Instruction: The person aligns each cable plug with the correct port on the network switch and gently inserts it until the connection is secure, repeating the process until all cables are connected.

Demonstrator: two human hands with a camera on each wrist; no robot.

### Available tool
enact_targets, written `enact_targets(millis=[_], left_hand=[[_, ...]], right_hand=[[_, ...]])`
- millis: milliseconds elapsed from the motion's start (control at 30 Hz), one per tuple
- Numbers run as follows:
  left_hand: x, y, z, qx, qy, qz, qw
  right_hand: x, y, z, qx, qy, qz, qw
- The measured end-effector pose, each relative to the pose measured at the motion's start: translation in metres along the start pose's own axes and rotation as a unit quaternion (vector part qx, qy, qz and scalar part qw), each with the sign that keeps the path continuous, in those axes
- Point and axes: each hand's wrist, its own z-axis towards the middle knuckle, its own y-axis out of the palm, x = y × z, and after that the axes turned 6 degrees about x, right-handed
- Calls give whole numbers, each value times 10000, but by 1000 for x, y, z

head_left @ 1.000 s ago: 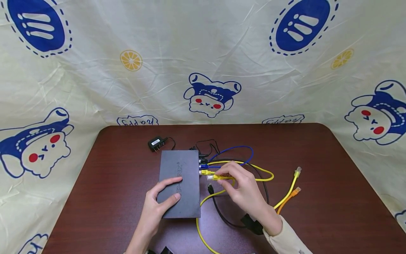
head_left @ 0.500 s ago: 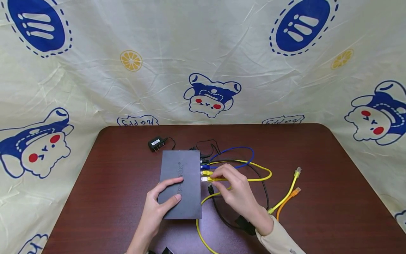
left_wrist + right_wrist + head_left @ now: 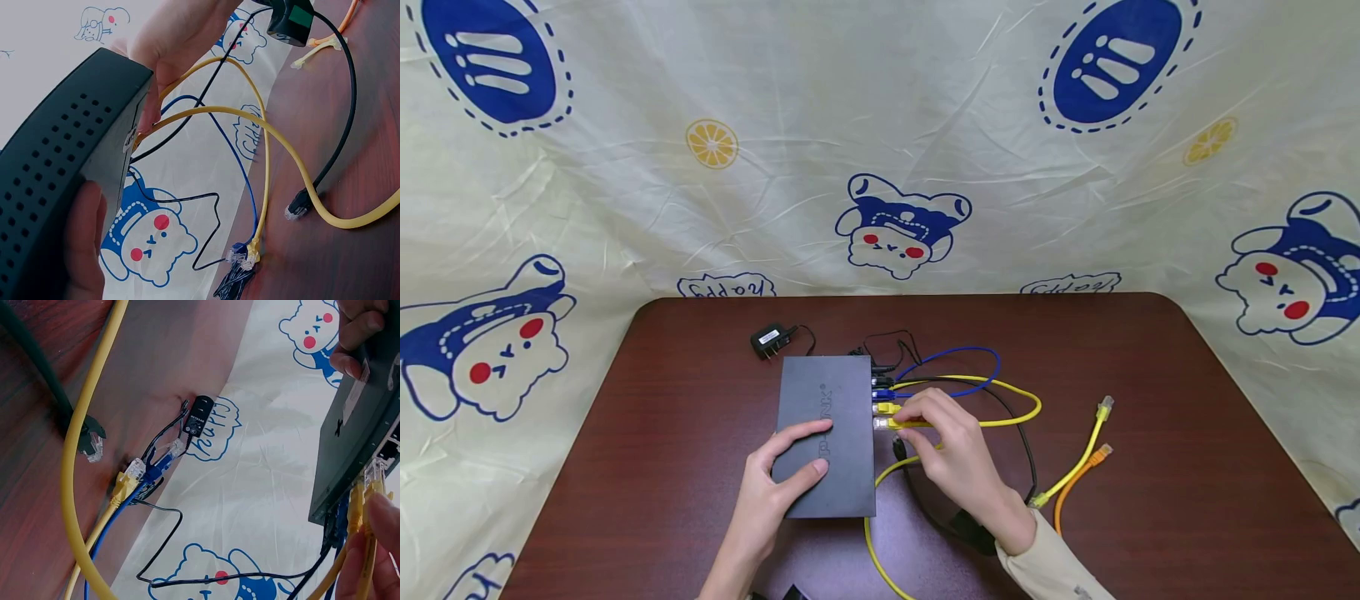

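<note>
Near us, the left hand (image 3: 767, 483) grips a flat, dark-grey rectangular box (image 3: 850, 446) over the dark brown surface (image 3: 700, 417). To its right, the right hand (image 3: 955, 450) pinches a yellow-and-clear cable plug (image 3: 884, 423) at the box's right side; we cannot tell whether it is seated. Farther, we see a looped blue cable (image 3: 998, 362), then a black power adapter (image 3: 771, 339) at far left.

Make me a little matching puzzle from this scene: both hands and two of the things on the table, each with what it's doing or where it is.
1. Left hand
2. Right hand
3. Power adapter
4. Orange cable

A. Beside a loose yellow plug
B. Holding the dark box
C. Near the far edge of the table
D. Pinching a clear-tipped yellow plug

Right pairs: 1-B, 2-D, 3-C, 4-A.
</note>
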Motion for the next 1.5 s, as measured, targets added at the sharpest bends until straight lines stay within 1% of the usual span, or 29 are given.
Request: enact_targets(millis=[100, 333, 467, 600, 900, 1067, 1300, 1500], left_hand=[[0, 0, 0, -3, -13, 24, 10000], [1, 0, -1, -72, 109, 131, 9998], [1, 0, 0, -46, 96, 169, 9998], [1, 0, 0, -94, 143, 195, 9997], [3, 1, 0, -146, 127, 443, 9988], [4, 1, 0, -135, 119, 565, 9982], [6, 2, 0, -172, 101, 635, 9978], [7, 2, 0, -154, 157, 684, 9974]], right_hand=[[-1, 1, 0, 46, -10, -67, 10000], [-2, 5, 0, 159, -145, -66, 9997], [-2, 6, 0, 217, -157, -71, 9996], [-2, 7, 0, 241, -148, -135, 9995], [-2, 8, -1, 342, -299, -87, 9989], [-2, 9, 0, 496, -453, 4, 9977], [-2, 13, 0, 766, -829, 64, 9936], [-3, 13, 1, 760, -971, -34, 9924]])
